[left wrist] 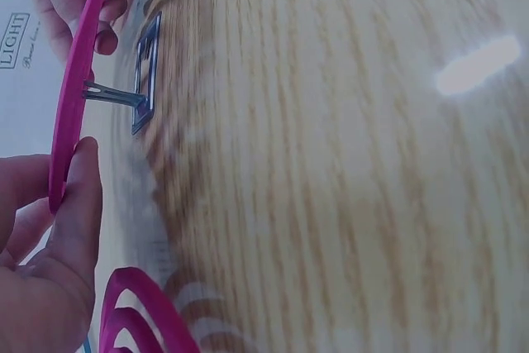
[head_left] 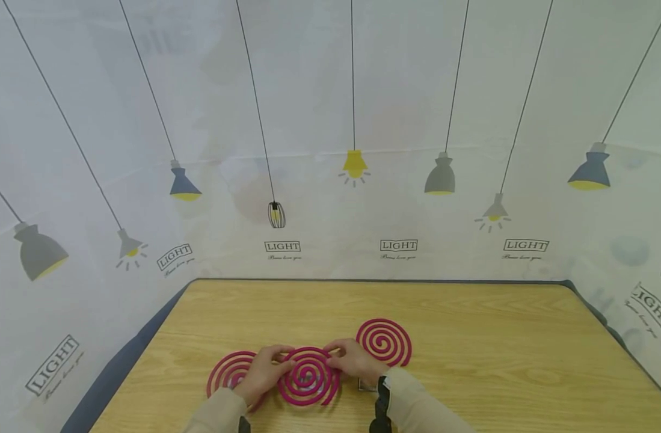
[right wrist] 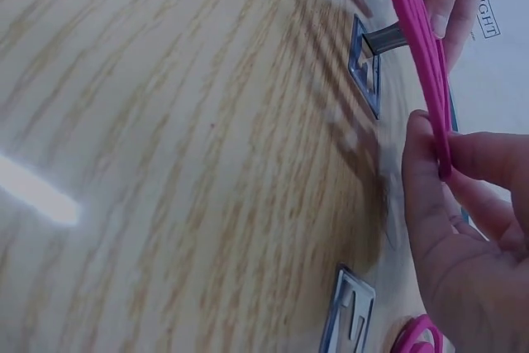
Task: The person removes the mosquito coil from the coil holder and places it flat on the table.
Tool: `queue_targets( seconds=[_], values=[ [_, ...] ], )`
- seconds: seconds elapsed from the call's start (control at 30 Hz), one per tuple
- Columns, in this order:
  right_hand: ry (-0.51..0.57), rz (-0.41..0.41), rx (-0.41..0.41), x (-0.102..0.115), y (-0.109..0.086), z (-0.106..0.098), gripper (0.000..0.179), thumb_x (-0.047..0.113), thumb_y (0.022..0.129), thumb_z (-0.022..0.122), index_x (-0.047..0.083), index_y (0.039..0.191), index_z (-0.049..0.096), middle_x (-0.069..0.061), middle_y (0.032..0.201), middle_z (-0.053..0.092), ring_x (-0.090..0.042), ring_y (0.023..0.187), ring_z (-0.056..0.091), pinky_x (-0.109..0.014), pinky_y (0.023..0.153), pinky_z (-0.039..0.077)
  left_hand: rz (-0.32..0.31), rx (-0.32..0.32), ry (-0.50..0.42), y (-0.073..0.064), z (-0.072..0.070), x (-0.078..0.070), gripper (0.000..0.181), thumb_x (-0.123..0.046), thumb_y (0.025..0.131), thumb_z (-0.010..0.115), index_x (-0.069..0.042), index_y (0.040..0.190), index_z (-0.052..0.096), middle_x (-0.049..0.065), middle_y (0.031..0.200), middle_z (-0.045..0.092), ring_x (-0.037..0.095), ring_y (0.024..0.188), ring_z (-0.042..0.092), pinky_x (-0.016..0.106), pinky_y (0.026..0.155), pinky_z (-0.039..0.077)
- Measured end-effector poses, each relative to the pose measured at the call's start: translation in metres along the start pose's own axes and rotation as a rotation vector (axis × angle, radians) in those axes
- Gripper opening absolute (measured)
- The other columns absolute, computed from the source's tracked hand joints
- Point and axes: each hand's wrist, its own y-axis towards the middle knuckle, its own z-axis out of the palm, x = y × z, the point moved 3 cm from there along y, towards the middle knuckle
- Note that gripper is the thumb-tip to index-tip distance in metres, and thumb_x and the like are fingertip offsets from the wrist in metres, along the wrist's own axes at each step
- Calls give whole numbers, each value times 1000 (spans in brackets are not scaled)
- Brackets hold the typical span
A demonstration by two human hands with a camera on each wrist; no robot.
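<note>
A pink mosquito coil (head_left: 307, 374) is held between both hands, just above the table. My left hand (head_left: 262, 374) pinches its left edge between thumb and fingers, and my right hand (head_left: 357, 361) pinches the right edge likewise. Beneath the coil, a small metal coil stand (left wrist: 147, 80) lies on the tabletop, its upright prong reaching the coil's underside near the middle. The right wrist view shows this stand (right wrist: 364, 64) below the thin edge of the coil.
A second pink coil (head_left: 213, 376) is at the left, partly behind the left forearm. Another pink coil (head_left: 383, 343) lies beyond the right hand. A separate flat metal stand (right wrist: 347, 316) rests near the right wrist. White printed curtains (head_left: 330, 210) surround the wooden table (head_left: 498, 349).
</note>
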Motion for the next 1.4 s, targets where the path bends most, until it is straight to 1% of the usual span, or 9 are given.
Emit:
queue_targets(
  seconds=[0.2,0.33,0.5,0.63,0.8,0.97,1.07,1.2,1.4],
  values=[
    [10,7,-2,-2,2,0,27,2,86,53,-3,113,53,-7,80,59,-11,64,57,-27,55,52,2,-5,-11,0,0,-1,31,-8,79,63,7,106,58,8,81,60,16,72,57,26,59,48],
    [-11,8,-12,0,1,0,27,3,86,54,-2,113,54,-7,79,58,-11,65,57,-28,56,52,-10,-11,-32,0,0,-2,31,-6,80,62,8,107,57,7,80,59,14,67,57,25,54,47],
    [-30,-16,-24,3,1,-1,27,2,85,55,-2,112,54,-7,79,58,-11,65,56,-29,57,51,-13,-14,-60,1,0,-3,30,-4,81,61,8,107,56,7,77,58,12,61,54,22,49,44],
    [-30,-23,-34,3,1,-1,26,2,85,55,-3,111,55,-6,78,58,-11,66,56,-28,58,51,-11,-12,-68,0,-1,-3,29,-4,81,60,8,108,56,6,76,58,11,59,53,22,48,44],
    [-31,-34,-37,2,2,0,26,1,85,55,-3,110,55,-5,77,58,-10,65,55,-28,58,51,-31,-14,-70,-1,-2,-3,30,-5,82,60,7,109,56,6,78,57,10,59,53,23,48,44],
    [-15,-46,-32,3,1,1,26,1,85,55,-3,111,55,-6,77,58,-11,65,55,-29,59,51,-36,-8,-34,0,-3,-4,30,-5,82,60,6,109,56,7,78,59,11,59,54,24,49,45],
    [0,-48,-30,4,1,0,26,1,85,55,-3,111,55,-6,78,57,-11,66,55,-29,59,51,-35,0,2,1,-5,-6,30,-7,82,61,5,109,57,6,80,60,13,65,56,25,53,47],
    [-5,-50,-35,7,-1,-3,26,2,85,55,-2,111,55,-6,78,58,-11,67,55,-28,60,50,-38,17,40,3,-7,-10,30,-8,82,61,3,110,57,6,83,61,15,73,56,26,58,49],
    [17,-33,-55,10,-4,-6,29,4,86,55,0,114,54,-7,81,58,-12,69,56,-31,63,51,-22,30,38,7,-9,-18,30,-6,83,59,3,111,56,7,84,61,15,72,57,26,57,50]
  ],
)
